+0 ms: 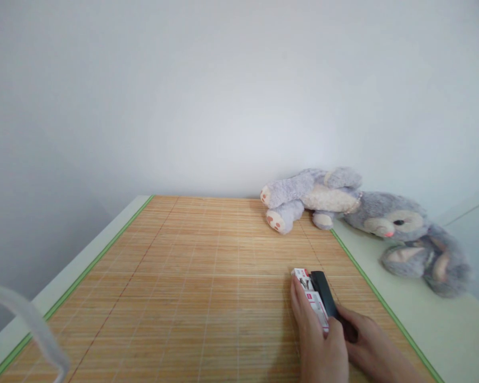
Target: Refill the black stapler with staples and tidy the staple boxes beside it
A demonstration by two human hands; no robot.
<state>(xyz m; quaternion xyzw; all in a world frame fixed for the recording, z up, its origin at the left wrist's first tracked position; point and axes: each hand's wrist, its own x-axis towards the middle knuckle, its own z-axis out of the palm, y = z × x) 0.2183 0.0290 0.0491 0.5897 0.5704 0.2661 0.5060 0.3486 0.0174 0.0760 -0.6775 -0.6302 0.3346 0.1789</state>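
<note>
Near the right side of the bamboo mat, my left hand (318, 340) is closed around small white boxes with red print. The farther white box (304, 281) bears a dark picture, and the nearer white box (318, 309) lies in line with it. My fingers run along their left side, and the thumb is at the near end. Right beside the boxes lies a long black stapler (323, 291). My right hand (365, 340) grips its near end, with some of the fingers hidden behind it.
A bamboo mat (183, 276) with a green border covers most of the pale table (459, 330). At the back right lies a grey plush rabbit (331, 199), partly over the mat's edge. A blurred white curved strip (27, 319) shows at lower left. Behind stands a plain wall (223, 96).
</note>
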